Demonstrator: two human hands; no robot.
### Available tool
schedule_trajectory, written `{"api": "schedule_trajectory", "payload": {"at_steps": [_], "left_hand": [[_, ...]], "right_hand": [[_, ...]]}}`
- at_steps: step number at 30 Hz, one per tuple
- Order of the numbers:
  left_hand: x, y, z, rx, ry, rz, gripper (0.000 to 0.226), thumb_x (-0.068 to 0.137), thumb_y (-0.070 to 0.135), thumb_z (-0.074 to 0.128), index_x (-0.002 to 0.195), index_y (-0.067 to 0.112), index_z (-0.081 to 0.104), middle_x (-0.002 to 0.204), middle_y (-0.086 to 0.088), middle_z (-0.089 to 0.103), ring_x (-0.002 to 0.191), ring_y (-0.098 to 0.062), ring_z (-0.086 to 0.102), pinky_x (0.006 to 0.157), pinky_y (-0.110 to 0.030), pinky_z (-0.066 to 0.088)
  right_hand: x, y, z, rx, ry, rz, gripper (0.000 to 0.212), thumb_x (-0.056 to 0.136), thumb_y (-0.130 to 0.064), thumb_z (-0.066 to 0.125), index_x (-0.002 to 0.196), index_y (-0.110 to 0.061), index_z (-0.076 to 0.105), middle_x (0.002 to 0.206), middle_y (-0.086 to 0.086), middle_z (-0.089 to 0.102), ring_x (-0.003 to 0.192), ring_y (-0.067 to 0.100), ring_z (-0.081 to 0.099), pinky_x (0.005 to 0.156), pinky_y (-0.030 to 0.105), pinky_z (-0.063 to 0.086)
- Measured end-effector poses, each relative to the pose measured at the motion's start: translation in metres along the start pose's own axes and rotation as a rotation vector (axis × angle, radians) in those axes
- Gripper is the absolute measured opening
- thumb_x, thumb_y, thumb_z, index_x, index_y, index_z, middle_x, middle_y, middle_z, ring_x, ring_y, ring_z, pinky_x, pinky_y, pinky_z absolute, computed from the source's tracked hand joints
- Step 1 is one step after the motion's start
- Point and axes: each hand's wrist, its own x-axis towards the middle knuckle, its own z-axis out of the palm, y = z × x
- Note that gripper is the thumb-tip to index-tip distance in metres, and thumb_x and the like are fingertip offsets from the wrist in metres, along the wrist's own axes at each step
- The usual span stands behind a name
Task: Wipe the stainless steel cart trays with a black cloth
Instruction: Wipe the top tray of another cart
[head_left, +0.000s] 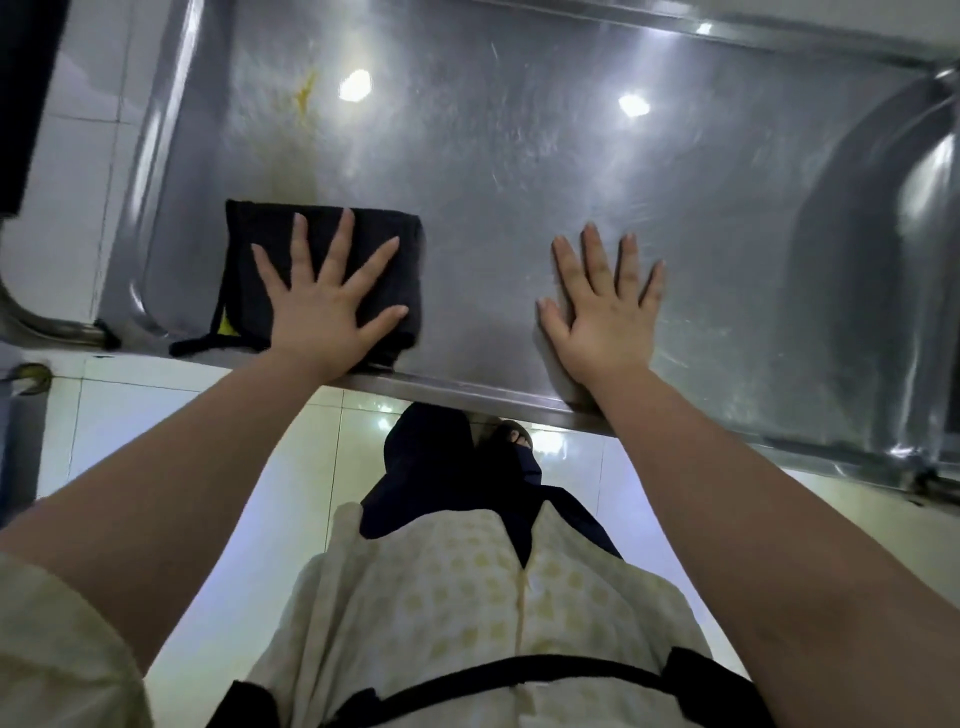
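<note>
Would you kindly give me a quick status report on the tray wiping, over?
Left hand flat, pressing black cloth on tray. Right hand flat on bare steel. Yellow stain beyond cloth; nothing blocking.

your cloth (260, 228): black, yellow patch at one corner
your tray (519, 156): silver-grey
stain (305, 91): yellow-orange
floor (234, 467): cream-white tiles
your shirt (441, 597): cream with pale yellow dots
your trousers (431, 467): dark navy

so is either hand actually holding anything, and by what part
Nothing is gripped. The left hand presses flat on top of the folded black cloth; the right hand lies flat on the tray.
</note>
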Motion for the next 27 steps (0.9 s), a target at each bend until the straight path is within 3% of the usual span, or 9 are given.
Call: {"api": "schedule_trajectory", "payload": {"at_steps": [7, 10, 16, 20, 22, 27], "left_hand": [[-0.013, 0.110, -0.001, -0.029, 0.023, 0.252, 0.076, 0.084, 0.081, 0.023, 0.152, 0.053, 0.006, 0.166, 0.002, -0.003, 0.147, -0.044, -0.010, 0.106, -0.076, -0.007], [-0.014, 0.082, 0.000, -0.060, 0.048, 0.243, 0.076, 0.082, 0.084, 0.024, 0.150, 0.055, 0.005, 0.165, -0.002, -0.008, 0.147, -0.043, -0.014, 0.108, -0.074, -0.005], [-0.001, -0.041, 0.000, -0.041, 0.036, -0.018, 0.077, 0.078, 0.089, 0.014, 0.147, 0.060, -0.003, 0.165, 0.000, -0.013, 0.147, -0.041, -0.014, 0.110, -0.073, -0.004], [-0.001, -0.046, 0.000, -0.045, 0.046, -0.024, 0.076, 0.079, 0.087, 0.015, 0.148, 0.059, -0.001, 0.165, -0.001, -0.011, 0.147, -0.043, -0.013, 0.109, -0.073, -0.006], [-0.002, -0.043, -0.002, -0.061, 0.041, -0.016, 0.076, 0.081, 0.086, 0.014, 0.149, 0.058, -0.001, 0.165, -0.003, -0.010, 0.147, -0.044, -0.013, 0.109, -0.074, -0.006], [-0.011, -0.045, 0.001, -0.079, 0.029, -0.005, 0.073, 0.084, 0.084, 0.012, 0.150, 0.055, 0.000, 0.165, -0.005, -0.010, 0.147, -0.045, -0.013, 0.107, -0.075, -0.003]], "right_hand": [[-0.001, 0.004, -0.001, -0.001, -0.002, 0.003, 0.069, 0.090, -0.067, 0.019, 0.154, -0.045, 0.005, 0.164, -0.012, 0.000, 0.150, 0.028, -0.008, 0.117, 0.057, -0.009], [-0.002, 0.004, -0.002, 0.025, -0.005, 0.018, 0.068, 0.090, -0.068, 0.023, 0.153, -0.046, 0.007, 0.164, -0.012, 0.003, 0.151, 0.027, -0.005, 0.117, 0.056, -0.007], [-0.002, -0.004, -0.009, 0.025, -0.032, 0.058, 0.069, 0.088, -0.068, 0.021, 0.152, -0.048, 0.007, 0.164, -0.014, 0.002, 0.151, 0.024, -0.006, 0.118, 0.053, -0.009], [0.010, -0.045, -0.015, 0.110, -0.086, 0.218, 0.067, 0.089, -0.064, 0.027, 0.152, -0.046, 0.014, 0.164, -0.010, 0.001, 0.147, 0.041, -0.012, 0.113, 0.066, -0.009], [0.035, -0.081, -0.017, 0.103, -0.113, 0.156, 0.063, 0.092, -0.062, 0.031, 0.151, -0.047, 0.013, 0.164, -0.009, -0.004, 0.143, 0.049, -0.016, 0.107, 0.072, -0.013], [0.132, -0.144, -0.027, 0.056, -0.141, 0.021, 0.062, 0.093, -0.064, 0.018, 0.150, -0.050, -0.002, 0.163, -0.010, -0.012, 0.142, 0.049, -0.022, 0.101, 0.074, -0.019]]}}
